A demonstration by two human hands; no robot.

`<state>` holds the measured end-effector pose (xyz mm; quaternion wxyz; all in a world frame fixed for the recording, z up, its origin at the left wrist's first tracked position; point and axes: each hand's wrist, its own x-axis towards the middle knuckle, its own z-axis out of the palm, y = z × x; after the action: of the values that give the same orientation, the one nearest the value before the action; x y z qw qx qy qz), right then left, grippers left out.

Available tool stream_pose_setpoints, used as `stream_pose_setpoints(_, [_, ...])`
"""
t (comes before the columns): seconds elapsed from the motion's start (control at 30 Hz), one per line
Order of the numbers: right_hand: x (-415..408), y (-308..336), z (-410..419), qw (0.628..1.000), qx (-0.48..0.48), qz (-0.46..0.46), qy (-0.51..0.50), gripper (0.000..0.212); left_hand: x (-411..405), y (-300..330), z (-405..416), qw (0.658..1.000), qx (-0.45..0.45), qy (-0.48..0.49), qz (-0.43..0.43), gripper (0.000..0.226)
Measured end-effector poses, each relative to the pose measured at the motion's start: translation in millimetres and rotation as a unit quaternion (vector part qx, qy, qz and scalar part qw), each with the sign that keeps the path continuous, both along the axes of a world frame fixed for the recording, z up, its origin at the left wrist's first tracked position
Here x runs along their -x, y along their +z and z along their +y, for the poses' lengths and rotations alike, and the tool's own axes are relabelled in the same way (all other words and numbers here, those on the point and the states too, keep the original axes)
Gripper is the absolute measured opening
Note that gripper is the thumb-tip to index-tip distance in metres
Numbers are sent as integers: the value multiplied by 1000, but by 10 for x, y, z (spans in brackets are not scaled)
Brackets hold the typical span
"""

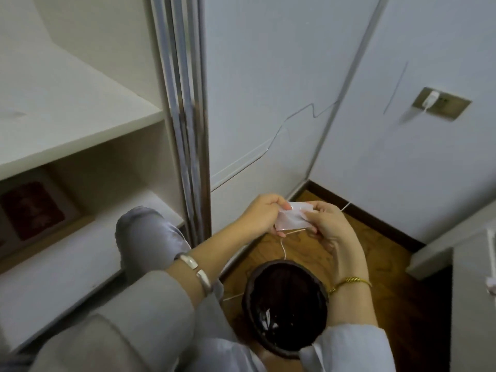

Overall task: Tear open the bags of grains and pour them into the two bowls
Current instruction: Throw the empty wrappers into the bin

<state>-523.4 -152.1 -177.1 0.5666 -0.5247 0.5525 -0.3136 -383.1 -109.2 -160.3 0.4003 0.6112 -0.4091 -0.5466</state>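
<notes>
bag [291, 220] between both hands, above basket [285, 307]

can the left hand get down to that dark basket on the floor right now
Probably not yet: the left hand shares a grip on the small packet with the right hand. The dark basket below looks unobstructed.

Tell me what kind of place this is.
Probably a corner of a home room: white built-in shelving, a wood floor with dark skirting, a wall socket, and a dark wastebasket on the floor.

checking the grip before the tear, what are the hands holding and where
Both hands pinch one small, pale, translucent plastic bag: the left hand holds its left edge, the right hand its right edge, above the dark round bin.
</notes>
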Motion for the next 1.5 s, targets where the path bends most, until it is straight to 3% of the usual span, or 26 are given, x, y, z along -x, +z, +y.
stream_pose_setpoints(0.1, [94, -333, -82, 986, -25, 156, -45, 10, 83, -263, -111, 992, -116, 36, -22, 23])
stream_pose_setpoints(0.2, [159, -673, -125, 953, -108, 273, -77, 13, 90, -416, -149, 990, -109, -5, -89, 24])
stream_pose_setpoints(0.27, [189, -902, -110, 928, -151, 332, -83, 25, 76, -441, -167, 988, -119, -6, -93, 24])
stream_pose_setpoints(0.5, [144, -1165, -15, 902, -159, 382, -124, 27, 143, -310, -272, 988, -132, -11, -78, 25])
stream_pose_setpoints(0.67, [83, -1092, -19, 881, -191, 427, -73, 47, 165, -253, -325, 985, -148, -26, -85, 26])
stream_pose_setpoints(0.83, [-133, -639, -297, 919, -129, 373, -17, 18, -3, -160, -341, 982, -144, -25, -115, 22])
stream_pose_setpoints(0.97, [-604, 44, -368, 950, -8, 304, 66, 16, -338, 26, -298, 990, -79, 1, -114, 27])
stream_pose_setpoints(1.13, [-1253, 798, -83, 932, 119, 272, 208, 18, -878, 461, -2, 987, 16, 29, -157, 28])
stream_pose_setpoints(1.33, [-1970, 1313, 212, 919, 220, 182, 271, 16, -1604, 1038, 458, 971, 83, 100, -203, 34])
stream_pose_setpoints(1.5, [-2697, 1544, 439, 901, 256, 96, 336, 13, -2317, 1327, 909, 945, 108, 214, -221, 28])
